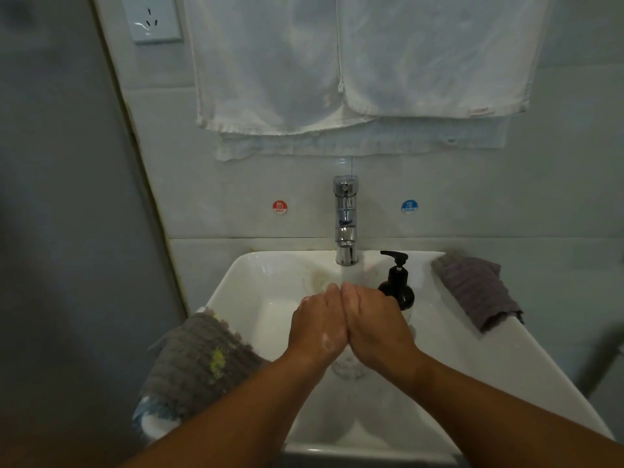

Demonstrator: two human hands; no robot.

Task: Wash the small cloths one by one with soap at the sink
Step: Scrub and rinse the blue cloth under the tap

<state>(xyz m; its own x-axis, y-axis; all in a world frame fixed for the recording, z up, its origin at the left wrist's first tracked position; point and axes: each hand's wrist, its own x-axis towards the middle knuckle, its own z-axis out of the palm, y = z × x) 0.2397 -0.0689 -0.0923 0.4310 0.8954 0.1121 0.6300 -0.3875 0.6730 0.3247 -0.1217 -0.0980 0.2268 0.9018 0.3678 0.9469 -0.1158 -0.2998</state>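
My left hand (pixel 319 324) and my right hand (pixel 373 327) are pressed side by side over the white sink (pixel 472 359), under the chrome tap (pixel 346 221). Both have straight fingers, look wet with a little foam, and hold no cloth. A grey cloth (pixel 199 363) with a yellow patch lies over the sink's left rim, on top of a blue-white cloth (pixel 148 408). Another grey cloth (pixel 477 290) lies on the right rim. A black soap pump bottle (pixel 398 285) stands just behind my right hand.
White towels (pixel 354 62) hang on the tiled wall above the tap. Red hot (pixel 280 207) and blue cold (pixel 409 206) stickers flank the tap. A wall socket (pixel 153 18) sits at top left. A grey wall closes the left side.
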